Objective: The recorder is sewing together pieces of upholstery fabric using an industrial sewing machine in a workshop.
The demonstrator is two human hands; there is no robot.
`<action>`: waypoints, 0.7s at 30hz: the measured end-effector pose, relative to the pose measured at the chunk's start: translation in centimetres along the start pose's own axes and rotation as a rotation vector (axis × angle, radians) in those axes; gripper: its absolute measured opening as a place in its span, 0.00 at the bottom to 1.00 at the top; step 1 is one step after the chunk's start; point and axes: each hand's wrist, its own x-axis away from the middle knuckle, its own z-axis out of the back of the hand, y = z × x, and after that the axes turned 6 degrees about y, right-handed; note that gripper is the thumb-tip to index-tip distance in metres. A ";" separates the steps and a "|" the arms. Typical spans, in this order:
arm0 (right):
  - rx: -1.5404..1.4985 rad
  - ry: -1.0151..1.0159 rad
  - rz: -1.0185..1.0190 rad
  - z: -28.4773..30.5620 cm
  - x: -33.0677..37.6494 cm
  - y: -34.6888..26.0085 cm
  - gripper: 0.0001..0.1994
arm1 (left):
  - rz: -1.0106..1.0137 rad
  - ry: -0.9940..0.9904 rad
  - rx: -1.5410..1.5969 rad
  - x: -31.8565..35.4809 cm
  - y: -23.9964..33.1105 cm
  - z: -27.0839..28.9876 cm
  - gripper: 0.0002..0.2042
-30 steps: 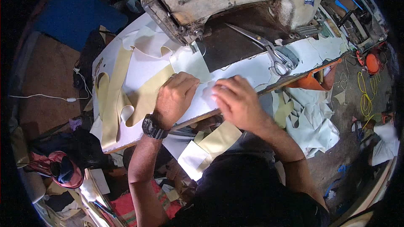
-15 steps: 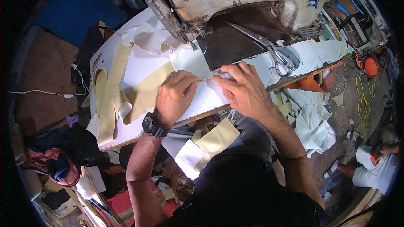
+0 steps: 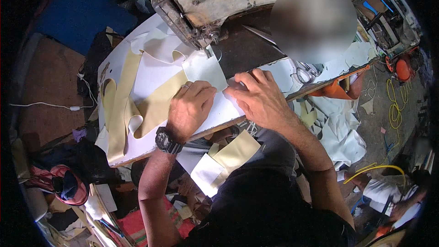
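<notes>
Bringing right hand [image 3: 264, 100] slightly nearer left hand [image 3: 190, 110] since earlier frame. Pressing left fingers together, spreading right ones slightly; cannot tell whether pinching. Working at near edge of white leatherette panel [image 3: 204, 69], partly under sewing machine head [image 3: 194, 20]. Probably handling light, supple, slippery; best gripping near corners.

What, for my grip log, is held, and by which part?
Cannot tell: left hand and right hand are at the near edge of the white piece.
</notes>
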 end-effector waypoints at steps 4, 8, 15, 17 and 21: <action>0.005 0.016 0.006 0.0 0.1 0.1 0.14 | -0.022 -0.010 -0.025 0.0 0.1 0.0 0.07; 0.007 0.001 0.000 0.2 -0.1 -0.1 0.14 | -0.029 -0.012 -0.028 0.1 -0.1 0.0 0.08; -0.005 -0.016 0.018 0.3 -0.1 0.1 0.12 | -0.043 -0.002 -0.047 0.0 0.2 -0.1 0.07; -0.018 -0.012 0.011 0.4 0.0 0.2 0.13 | -0.051 -0.019 -0.042 -0.1 0.2 -0.1 0.07; -0.100 0.051 0.026 0.4 -0.2 0.5 0.13 | -0.094 -0.049 -0.100 0.1 -0.2 0.2 0.09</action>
